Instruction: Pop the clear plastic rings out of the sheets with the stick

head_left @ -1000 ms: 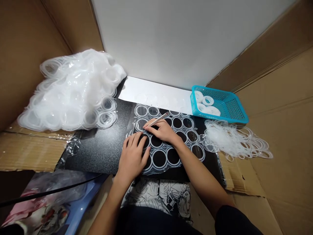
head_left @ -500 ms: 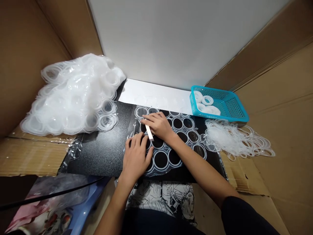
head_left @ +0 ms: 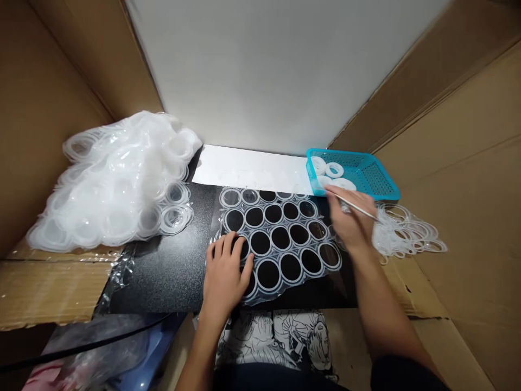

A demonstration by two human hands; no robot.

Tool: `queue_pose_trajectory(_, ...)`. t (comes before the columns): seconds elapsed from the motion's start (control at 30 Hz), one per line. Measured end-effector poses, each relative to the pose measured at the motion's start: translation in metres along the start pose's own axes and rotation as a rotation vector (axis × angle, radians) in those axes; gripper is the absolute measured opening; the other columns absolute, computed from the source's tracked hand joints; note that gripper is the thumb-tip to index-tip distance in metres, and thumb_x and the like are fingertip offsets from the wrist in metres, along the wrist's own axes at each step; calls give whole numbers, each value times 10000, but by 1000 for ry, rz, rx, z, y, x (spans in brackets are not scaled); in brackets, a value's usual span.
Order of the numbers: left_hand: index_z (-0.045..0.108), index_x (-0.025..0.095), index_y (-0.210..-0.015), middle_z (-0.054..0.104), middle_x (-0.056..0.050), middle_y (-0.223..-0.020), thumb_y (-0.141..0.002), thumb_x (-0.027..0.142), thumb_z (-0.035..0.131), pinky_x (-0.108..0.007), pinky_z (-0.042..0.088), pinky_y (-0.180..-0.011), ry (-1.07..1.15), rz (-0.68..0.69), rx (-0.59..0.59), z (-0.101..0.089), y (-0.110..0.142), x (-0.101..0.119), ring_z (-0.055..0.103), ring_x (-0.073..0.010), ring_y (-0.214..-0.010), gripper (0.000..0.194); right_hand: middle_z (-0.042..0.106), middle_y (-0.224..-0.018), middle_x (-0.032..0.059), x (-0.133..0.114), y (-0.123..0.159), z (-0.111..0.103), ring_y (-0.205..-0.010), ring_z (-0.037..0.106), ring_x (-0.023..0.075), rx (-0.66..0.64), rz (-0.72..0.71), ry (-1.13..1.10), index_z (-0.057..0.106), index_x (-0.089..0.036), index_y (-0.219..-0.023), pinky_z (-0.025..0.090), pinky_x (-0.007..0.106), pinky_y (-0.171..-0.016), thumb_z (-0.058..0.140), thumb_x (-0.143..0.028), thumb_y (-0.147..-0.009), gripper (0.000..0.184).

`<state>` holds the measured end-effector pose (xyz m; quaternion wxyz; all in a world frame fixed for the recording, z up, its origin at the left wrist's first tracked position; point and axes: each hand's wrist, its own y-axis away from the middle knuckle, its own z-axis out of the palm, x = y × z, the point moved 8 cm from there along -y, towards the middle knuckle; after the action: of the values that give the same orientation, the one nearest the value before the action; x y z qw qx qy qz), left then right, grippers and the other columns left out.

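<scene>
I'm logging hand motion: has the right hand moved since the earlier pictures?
Yes: the right hand has moved rightward, from over the ring sheet to the near side of the blue basket.

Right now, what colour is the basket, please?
The basket is turquoise blue, best seen in the head view.

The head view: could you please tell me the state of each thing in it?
Left hand, fingers spread on the ringed sheet.
Right hand, blurred, gripping a pale stick near the blue basket.
Ringed sheet, lying flat, partly covered.
Blue basket, open-topped, holding white rings.
Left heap, piled high.
Loose rings, jumbled, partly hidden by the right hand.
White strip, lying flat.
</scene>
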<state>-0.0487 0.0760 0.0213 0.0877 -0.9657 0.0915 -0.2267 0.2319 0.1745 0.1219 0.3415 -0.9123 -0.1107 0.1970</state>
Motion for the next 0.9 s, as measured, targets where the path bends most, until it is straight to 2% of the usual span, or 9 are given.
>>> queue_pose_trajectory(0.03, 590, 212, -1323, 586, -142, -1439, -1044, 358, 515, -549, 385, -1133, -1, 6, -1, 0, 0, 0, 510, -326, -1355, 324, 820, -1091, 54, 28, 19, -24, -1050, 754, 302, 3, 86, 49, 807, -299, -1091, 503, 513, -1010, 584, -416, -1022, 261)
queue_pose_trajectory(0.1, 591, 207, -1315, 585, -146, -1430, -1041, 360, 520, -552, 385, -1127, -6, 17, 0, 0, 0, 0, 506, -333, -1352, 321, 805, -1159, 60, 75, 57, -52, -1142, 737, 319, -143, 195, 15, 821, -311, -1062, 515, 517, -1077, 617, -460, -981, 266)
queue_pose_trajectory(0.17, 589, 209, -1314, 583, -147, -1430, -1038, 366, 527, -559, 388, -1119, -6, 25, 2, 0, -1, 0, 503, -341, -1348, 324, 783, -1230, 74, 110, 89, -67, -1221, 706, 346, -307, 274, -23, 842, -313, -977, 514, 539, -1112, 646, -514, -933, 284)
queue_pose_trajectory(0.27, 585, 221, -1319, 584, -139, -1433, -1032, 374, 535, -562, 399, -1100, 1, 32, 12, 1, -1, -1, 505, -348, -1335, 329, 740, -1326, 84, 139, 114, -81, -1277, 675, 353, -462, 361, -51, 852, -317, -938, 529, 548, -1104, 634, -550, -923, 320)
queue_pose_trajectory(0.4, 581, 233, -1318, 585, -135, -1427, -1033, 375, 528, -554, 402, -1099, 0, 43, 24, 2, 1, -2, 510, -344, -1334, 322, 746, -1300, 95, 134, 98, -96, -1166, 723, 340, -464, 327, -14, 851, -312, -915, 574, 537, -1012, 615, -582, -931, 359)
queue_pose_trajectory(0.53, 582, 230, -1320, 583, -140, -1423, -1036, 373, 517, -558, 402, -1101, -4, 37, 17, 1, 2, -2, 508, -342, -1333, 325, 776, -1146, 79, 72, 46, -92, -1014, 734, 282, -344, 168, -53, 841, -317, -977, 584, 463, -913, 650, -509, -959, 272)
queue_pose_trajectory(0.63, 607, 225, -1277, 598, -134, -1386, -1030, 373, 529, -560, 437, -1058, -15, 25, -57, -2, -10, 0, 526, -345, -1289, 298, 765, -1116, 56, -5, 11, -36, -983, 719, 224, -467, 68, -316, 819, -320, -1092, 579, 395, -871, 638, -406, -1002, 220)
queue_pose_trajectory(0.77, 647, 202, -1158, 634, -129, -1240, -1039, 373, 507, -521, 501, -984, -1, 13, -100, -7, -42, -1, 592, -328, -1159, 251, 794, -1074, 30, -93, -17, 82, -973, 727, 186, -719, -8, -700, 823, -301, -1071, 579, 345, -887, 716, -331, -953, 163)
queue_pose_trajectory(0.9, 586, 147, -1275, 533, -195, -1421, -1027, 333, 530, -518, 460, -1113, 20, 1, 16, -5, -64, -11, 512, -352, -1335, 315, 815, -1078, 49, -122, -25, 178, -1029, 745, 207, -817, 16, -923, 838, -255, -961, 580, 370, -964, 754, -289, -894, 113)
